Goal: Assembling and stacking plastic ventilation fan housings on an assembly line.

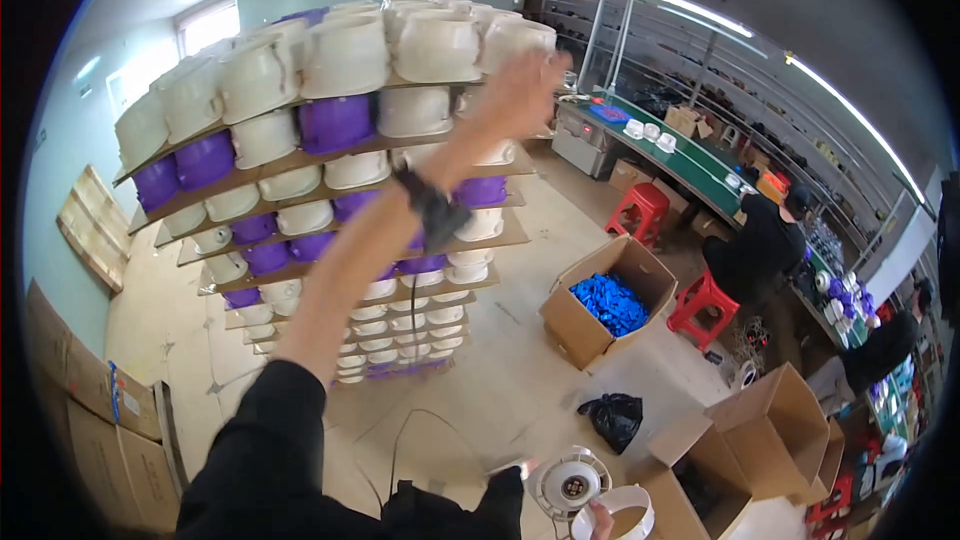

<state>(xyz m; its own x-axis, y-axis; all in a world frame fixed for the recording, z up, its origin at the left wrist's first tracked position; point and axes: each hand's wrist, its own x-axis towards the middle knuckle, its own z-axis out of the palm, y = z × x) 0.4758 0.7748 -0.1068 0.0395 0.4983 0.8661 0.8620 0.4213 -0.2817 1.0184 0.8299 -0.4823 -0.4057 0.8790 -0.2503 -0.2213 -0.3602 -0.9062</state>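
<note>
My left hand (524, 92), blurred and stretched out, is in front of a white plastic housing (517, 40) at the top right of a tall stack. Its fingers look extended, and whether they touch the housing is unclear. A black watch (432, 208) is on that wrist. At the lower edge, the fingers of my right hand (601, 520) close on the rim of a white ring-shaped housing (634, 523). Next to it is a round white part with a dark centre (572, 483). The rest of my right hand is out of frame.
Layers of white and purple housings (336, 124) are separated by cardboard sheets (285, 162). To the right are a carton of blue pieces (608, 304), open cartons (770, 430), a black bag (612, 420) and red stools (703, 308). People (757, 245) sit along a green workbench (690, 162).
</note>
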